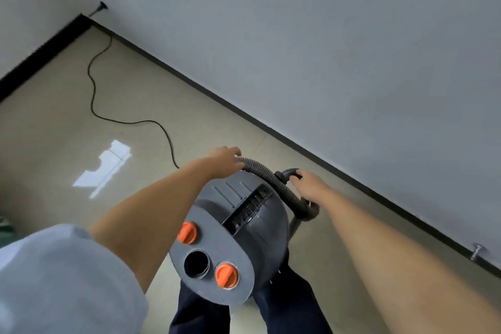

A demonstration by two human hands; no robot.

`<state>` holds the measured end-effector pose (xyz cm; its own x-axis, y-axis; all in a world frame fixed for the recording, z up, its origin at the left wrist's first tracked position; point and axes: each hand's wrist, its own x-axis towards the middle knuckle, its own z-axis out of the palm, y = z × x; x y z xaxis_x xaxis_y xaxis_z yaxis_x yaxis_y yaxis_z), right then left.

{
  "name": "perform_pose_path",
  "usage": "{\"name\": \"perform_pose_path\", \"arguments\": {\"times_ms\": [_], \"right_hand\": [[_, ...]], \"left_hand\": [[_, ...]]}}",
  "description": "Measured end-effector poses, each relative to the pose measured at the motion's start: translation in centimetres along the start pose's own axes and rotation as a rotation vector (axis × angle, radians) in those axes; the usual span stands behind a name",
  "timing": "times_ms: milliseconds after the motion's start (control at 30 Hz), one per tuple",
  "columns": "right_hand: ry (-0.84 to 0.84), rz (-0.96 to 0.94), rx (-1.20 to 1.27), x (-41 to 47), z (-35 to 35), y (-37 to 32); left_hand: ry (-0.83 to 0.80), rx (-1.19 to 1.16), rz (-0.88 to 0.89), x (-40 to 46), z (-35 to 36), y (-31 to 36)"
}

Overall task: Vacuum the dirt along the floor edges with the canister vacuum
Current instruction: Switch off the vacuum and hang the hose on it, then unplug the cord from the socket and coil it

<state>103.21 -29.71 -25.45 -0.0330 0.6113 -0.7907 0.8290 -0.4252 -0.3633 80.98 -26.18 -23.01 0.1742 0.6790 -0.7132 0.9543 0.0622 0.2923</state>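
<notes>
Two hands work at the grey canister vacuum [230, 228], which sits in the lower centre of the frame, between the person's dark trouser legs [284, 304]. Floor edge: a black baseboard [244, 114] runs diagonally from the upper left corner down to the right edge, with a second black strip [38, 54] meeting it at the corner in the upper left. Beige floor [48, 122] lies open to the left of the vacuum, crossed by a black power cord [93, 100] that snakes from a wall plug [101, 7] in the upper left toward the canister. A small metal door stop [477, 251] stands at the baseboard, lower right.

Vacuum condition: rounded grey body, two orange knobs [188, 232], one open round port [196, 264], a slotted recess on top. A ribbed grey hose [267, 173] arches over its far side.

Left hand [223, 156]: its grip curls over the hose's far end. Right hand [306, 183]: fingers wrapped round the hose's curved end piece [288, 172].
</notes>
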Motion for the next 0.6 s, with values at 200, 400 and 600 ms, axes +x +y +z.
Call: {"name": "perform_pose_path", "arguments": {"times_ms": [200,400,600], "right_hand": [[0.093,-0.242,-0.143,-7.2,-2.5,-9.8],[0.214,-0.489,-0.252,-13.8,2.0,-19.1],[0.302,-0.641,-0.331,-19.5,11.6,-28.6]], "left_hand": [[0.199,-0.081,-0.026,-10.8,-5.7,-1.8],[0.474,-0.138,-0.067,-21.3,-6.8,-8.1],[0.757,-0.193,-0.123,-32.7,-4.9,-19.1]]}}
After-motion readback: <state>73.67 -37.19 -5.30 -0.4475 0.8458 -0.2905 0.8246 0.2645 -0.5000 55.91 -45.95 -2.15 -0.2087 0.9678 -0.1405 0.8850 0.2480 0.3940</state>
